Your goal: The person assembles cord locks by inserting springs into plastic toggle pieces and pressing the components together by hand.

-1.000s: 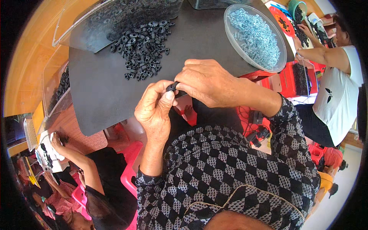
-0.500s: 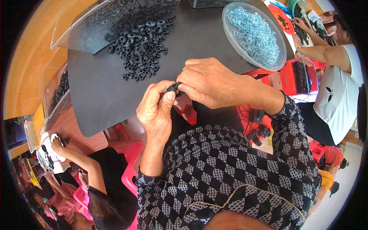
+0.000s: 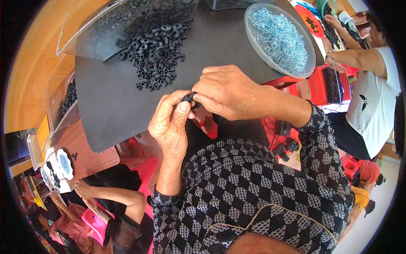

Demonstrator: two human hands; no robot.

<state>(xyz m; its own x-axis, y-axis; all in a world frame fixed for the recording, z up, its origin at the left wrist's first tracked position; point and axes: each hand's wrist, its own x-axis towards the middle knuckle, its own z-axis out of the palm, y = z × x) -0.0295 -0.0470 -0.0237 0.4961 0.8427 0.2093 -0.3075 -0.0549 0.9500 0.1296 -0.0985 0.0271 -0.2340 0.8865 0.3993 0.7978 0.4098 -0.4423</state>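
Observation:
In front of my chest, over the near edge of the dark table (image 3: 114,114), both hands meet at a small black plastic cord lock part (image 3: 189,98). My left hand (image 3: 168,122) pinches it between thumb and fingers. From the other side, my right hand (image 3: 230,93) closes its fingertips on the same part, hiding much of it. A heap of similar black plastic parts (image 3: 154,55), many showing holes, lies beyond my hands to the left. On the right stands a round clear tub (image 3: 248,36) of small shiny pieces that look like metal springs (image 3: 281,40).
A tipped clear plastic bin (image 3: 95,40) borders the heap, and another clear bin (image 3: 53,103) stands at the table's left. A person in white (image 3: 376,101) works at the right. Another person's arm (image 3: 114,194) is at lower left, near a pink chair (image 3: 149,173).
My hands stay together on the black part, shifting slightly left. At lower left, the other person's hand has drawn back from a white dish toward their body.

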